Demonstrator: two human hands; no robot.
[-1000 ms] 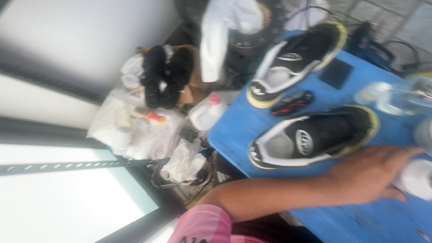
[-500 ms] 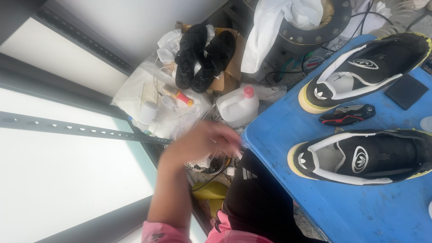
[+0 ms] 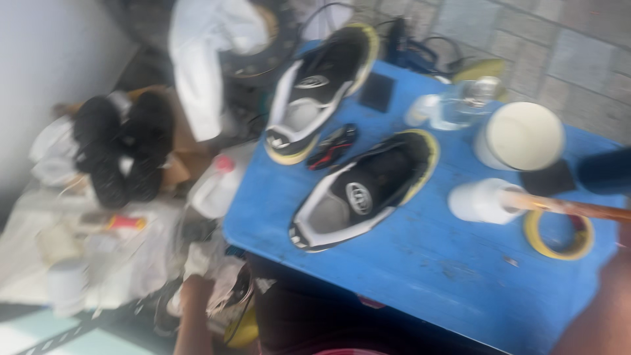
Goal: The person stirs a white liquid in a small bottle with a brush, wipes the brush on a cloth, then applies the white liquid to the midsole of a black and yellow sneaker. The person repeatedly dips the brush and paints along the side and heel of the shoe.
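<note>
Left hand had dropped from mid-frame; only its forearm [image 3: 195,315] showed at lower left, grip untellable. Both black sneakers [image 3: 365,190] lay unmoved on the blue desk [image 3: 420,276].

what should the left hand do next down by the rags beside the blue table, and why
Probably close the left hand on the pale crumpled rag it reaches beside the blue plastic table; blur hides any grip, and nothing looks lifted yet.

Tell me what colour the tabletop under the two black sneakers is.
Blue: the flat tabletop under the two black-and-white sneakers is scuffed blue, seen in the head view.
</note>
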